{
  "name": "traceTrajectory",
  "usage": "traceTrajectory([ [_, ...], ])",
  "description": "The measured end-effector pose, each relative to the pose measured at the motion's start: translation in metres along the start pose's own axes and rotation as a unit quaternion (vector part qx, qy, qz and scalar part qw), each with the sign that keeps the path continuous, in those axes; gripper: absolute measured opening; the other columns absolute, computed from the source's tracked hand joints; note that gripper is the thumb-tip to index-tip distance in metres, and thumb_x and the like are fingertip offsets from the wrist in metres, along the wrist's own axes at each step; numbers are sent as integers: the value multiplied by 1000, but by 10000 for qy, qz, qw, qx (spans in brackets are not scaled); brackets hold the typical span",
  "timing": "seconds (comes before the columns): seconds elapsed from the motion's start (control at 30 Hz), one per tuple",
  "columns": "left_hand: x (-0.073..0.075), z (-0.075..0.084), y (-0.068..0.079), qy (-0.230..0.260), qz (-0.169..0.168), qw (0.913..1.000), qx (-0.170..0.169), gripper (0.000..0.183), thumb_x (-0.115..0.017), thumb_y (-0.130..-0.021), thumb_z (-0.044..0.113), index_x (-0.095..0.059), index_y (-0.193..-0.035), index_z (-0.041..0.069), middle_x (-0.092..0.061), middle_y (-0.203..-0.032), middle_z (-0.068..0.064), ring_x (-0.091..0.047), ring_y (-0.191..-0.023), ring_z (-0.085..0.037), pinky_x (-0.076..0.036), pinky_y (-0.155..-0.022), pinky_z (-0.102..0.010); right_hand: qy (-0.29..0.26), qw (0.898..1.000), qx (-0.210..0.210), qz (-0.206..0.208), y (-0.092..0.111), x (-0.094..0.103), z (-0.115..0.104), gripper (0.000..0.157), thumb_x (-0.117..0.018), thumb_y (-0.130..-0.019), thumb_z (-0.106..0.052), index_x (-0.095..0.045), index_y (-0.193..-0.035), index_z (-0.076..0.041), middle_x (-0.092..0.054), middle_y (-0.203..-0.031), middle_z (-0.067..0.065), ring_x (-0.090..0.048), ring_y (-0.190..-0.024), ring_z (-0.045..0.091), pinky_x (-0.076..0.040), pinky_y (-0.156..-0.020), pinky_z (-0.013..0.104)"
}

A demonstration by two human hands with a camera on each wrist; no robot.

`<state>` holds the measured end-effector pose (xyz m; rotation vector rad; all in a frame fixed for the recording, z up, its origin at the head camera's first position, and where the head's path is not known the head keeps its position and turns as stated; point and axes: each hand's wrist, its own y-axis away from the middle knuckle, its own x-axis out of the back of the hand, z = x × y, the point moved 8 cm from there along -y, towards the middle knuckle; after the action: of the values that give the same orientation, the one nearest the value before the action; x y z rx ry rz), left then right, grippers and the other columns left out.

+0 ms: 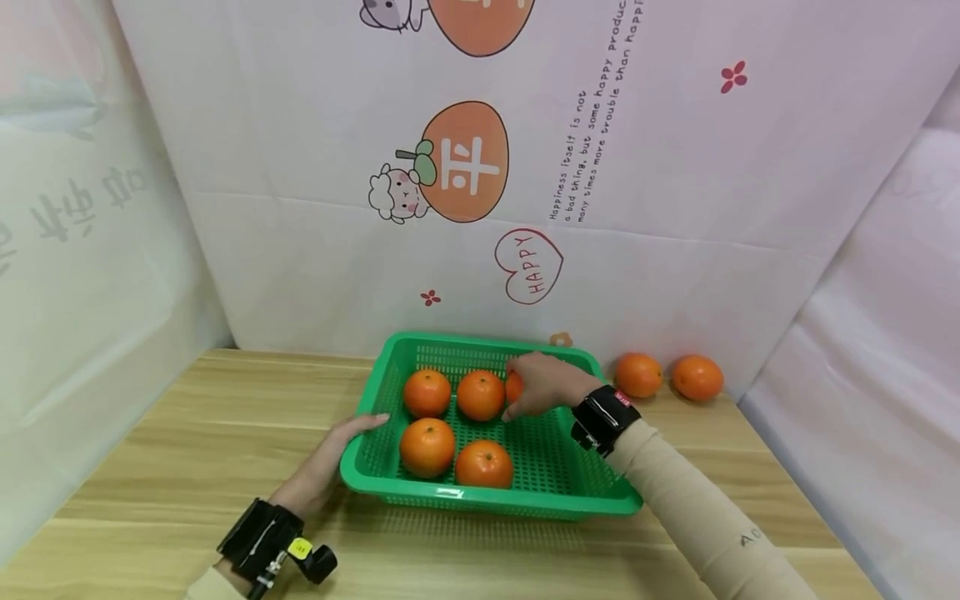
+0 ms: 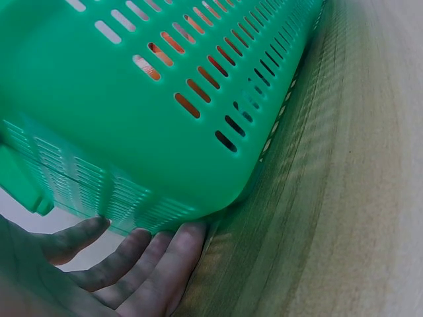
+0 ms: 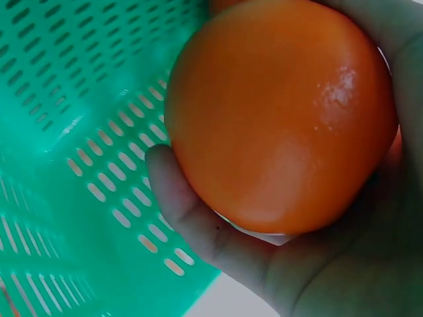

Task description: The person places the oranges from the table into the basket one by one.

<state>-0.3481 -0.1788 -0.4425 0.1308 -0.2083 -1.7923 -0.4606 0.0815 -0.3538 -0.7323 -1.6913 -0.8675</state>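
Observation:
A green plastic basket with slotted walls stands on the table. My left hand holds its left side, the thumb over the rim; in the left wrist view the other fingers rest against the outer wall. Inside the basket, at the back and right of the middle, my right hand grips an orange, its fingers and thumb curled around the fruit. Several more oranges sit on the basket floor: a back-left orange, a back-middle orange, a front-left orange and a front-middle orange.
Two loose oranges, one nearer orange and one farther right orange, lie on the wooden table right of the basket, against the backdrop. A printed white cloth rises behind, with pale cloth walls at both sides.

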Motion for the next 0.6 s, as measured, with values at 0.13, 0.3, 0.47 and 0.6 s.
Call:
traceTrajectory([
  [0.13, -3, 1, 1, 2, -55, 10000, 10, 80, -45, -105, 49, -20, -168, 7, -40, -167, -21, -53, -143, -27, -48, -109, -32, 139, 9998, -33, -139, -4, -7, 3, 63, -90, -81, -40, -66, -130, -8, -70, -114, 6, -60, -89, 17, -51, -72, 31],
  [0.3, -3, 2, 1, 49, -117, 9999, -42, 79, -45, -105, 48, -18, -168, 7, -35, -169, -21, -48, -147, -31, -46, -113, -35, 243, 9992, 44, -299, -10, -15, 4, 62, -90, -81, -40, -66, -129, -9, -70, -112, 5, -60, -89, 17, -51, -73, 33],
  [0.47, -2, 0, -1, 26, -26, 10000, 5, 79, -44, -105, 50, -20, -168, 8, -39, -167, -20, -52, -144, -28, -48, -112, -35, 173, 9991, 46, -374, -12, -24, 8, 63, -91, -80, -40, -67, -130, -11, -70, -116, 5, -60, -93, 18, -53, -78, 36],
  [0.6, -1, -1, -1, -12, 0, 10000, 25, 79, -44, -105, 51, -21, -167, 9, -42, -166, -19, -54, -141, -26, -48, -111, -34, 155, 9991, 74, -376, -10, -28, 7, 54, -92, -79, -38, -69, -121, -13, -68, -106, 1, -59, -85, 17, -50, -73, 34],
])
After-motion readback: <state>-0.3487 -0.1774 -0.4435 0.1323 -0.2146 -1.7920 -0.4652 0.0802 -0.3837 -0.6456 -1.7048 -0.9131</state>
